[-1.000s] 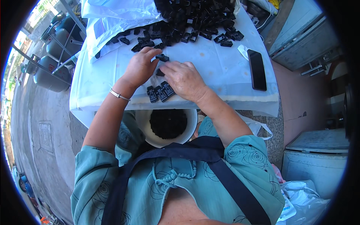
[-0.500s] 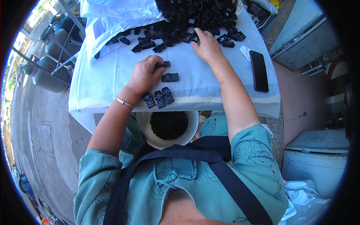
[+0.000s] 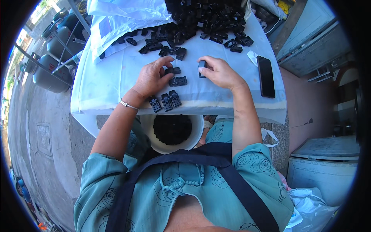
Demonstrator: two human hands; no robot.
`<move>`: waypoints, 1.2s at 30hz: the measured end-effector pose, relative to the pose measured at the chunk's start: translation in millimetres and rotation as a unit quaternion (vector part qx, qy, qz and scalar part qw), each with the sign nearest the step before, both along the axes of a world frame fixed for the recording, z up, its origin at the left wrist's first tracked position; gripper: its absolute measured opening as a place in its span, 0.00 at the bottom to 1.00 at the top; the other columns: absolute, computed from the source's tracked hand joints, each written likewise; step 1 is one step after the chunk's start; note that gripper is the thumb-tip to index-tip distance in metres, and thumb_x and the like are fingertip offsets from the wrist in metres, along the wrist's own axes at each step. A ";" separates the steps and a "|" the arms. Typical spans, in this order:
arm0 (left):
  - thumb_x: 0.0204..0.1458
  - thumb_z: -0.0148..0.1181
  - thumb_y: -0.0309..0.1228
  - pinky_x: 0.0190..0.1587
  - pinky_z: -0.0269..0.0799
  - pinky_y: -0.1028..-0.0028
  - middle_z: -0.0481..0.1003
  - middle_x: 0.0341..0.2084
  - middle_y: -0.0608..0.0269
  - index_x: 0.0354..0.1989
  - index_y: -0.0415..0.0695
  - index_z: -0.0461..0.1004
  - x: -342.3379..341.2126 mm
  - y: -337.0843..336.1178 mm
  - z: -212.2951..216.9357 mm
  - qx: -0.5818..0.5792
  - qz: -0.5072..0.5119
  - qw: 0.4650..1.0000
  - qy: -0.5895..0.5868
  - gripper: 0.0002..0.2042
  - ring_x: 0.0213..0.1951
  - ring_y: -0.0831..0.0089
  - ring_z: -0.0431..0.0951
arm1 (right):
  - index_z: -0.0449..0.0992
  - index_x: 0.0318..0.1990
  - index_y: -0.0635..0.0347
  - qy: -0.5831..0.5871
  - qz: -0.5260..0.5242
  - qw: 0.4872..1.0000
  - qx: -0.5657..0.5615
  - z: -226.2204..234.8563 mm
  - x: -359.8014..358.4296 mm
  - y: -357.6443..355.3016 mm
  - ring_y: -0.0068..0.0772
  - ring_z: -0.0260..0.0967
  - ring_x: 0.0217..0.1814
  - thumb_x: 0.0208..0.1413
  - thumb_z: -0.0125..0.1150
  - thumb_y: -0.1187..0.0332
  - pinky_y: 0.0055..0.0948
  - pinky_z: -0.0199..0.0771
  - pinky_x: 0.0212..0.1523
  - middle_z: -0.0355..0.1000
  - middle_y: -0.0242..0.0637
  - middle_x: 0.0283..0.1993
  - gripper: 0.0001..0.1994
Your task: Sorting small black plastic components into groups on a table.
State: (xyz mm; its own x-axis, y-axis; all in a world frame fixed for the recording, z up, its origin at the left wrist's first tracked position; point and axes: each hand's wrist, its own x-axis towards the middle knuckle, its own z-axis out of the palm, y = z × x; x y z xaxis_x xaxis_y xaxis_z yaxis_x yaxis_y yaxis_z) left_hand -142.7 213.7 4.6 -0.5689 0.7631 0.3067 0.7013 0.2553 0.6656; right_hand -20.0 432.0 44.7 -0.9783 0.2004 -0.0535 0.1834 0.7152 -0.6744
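Black plastic clip [image 3: 202,68] is pinched upright between thumb and fingers of the right hand [image 3: 220,72], just above the white table cover [image 3: 116,83]. Left hand [image 3: 151,77] lies beside it, fingers curled, tips closed on a second black clip [image 3: 172,70]; a third clip [image 3: 178,81] lies flat just below that one, touching nothing else.

Relative to the white table cover: three finished clips [image 3: 165,102] stand in a row at its near edge, close to the drop-off. A bare strip of cover lies between the hands and the heaped pile of black parts [image 3: 205,19] at the far edge. A black phone [image 3: 266,76] lies near the right edge, well apart from the right hand. A white bucket [image 3: 193,137] of dark parts sits under the near edge, partly hidden by the cover. The pile is cut off at the top.
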 end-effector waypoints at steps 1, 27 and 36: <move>0.43 0.67 0.26 0.36 0.75 0.70 0.76 0.37 0.61 0.53 0.47 0.68 0.3 1.5 0.6 0.004 -0.005 1.000 -0.006 0.26 0.29 0.68 0.75 | 0.70 0.55 0.61 0.043 0.048 0.998 0.003 -8.2 2.3 2.1 0.49 0.73 0.46 0.58 0.57 0.65 0.38 0.73 0.47 0.73 0.50 0.47 0.18; 0.47 0.59 0.23 0.33 0.70 0.80 0.73 0.38 0.61 0.50 0.41 0.72 -17.8 -5.9 -1.0 0.106 0.077 0.991 -0.037 0.19 0.27 0.82 0.70 | 0.77 0.51 0.53 0.251 0.096 0.940 0.208 -43.7 -2.7 -59.1 0.39 0.69 0.55 0.60 0.52 0.61 0.41 0.62 0.54 0.74 0.40 0.51 0.15; 0.52 0.60 0.34 0.39 0.74 0.62 0.77 0.39 0.48 0.45 0.42 0.75 -27.2 23.4 0.2 -0.018 0.149 0.980 0.132 0.14 0.36 0.52 0.79 | 0.71 0.55 0.57 0.147 -0.091 0.975 0.143 -26.8 -51.9 -49.0 0.48 0.73 0.46 0.53 0.60 0.58 0.41 0.73 0.47 0.73 0.48 0.44 0.22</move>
State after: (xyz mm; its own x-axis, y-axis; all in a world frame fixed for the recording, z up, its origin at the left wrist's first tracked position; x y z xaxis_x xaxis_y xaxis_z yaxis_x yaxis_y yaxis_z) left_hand -170.0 237.1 4.8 -0.6725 0.5883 0.4491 0.7387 0.4955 0.4570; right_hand -71.8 383.0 17.9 -0.8897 0.3379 0.3069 0.1541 0.8552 -0.4949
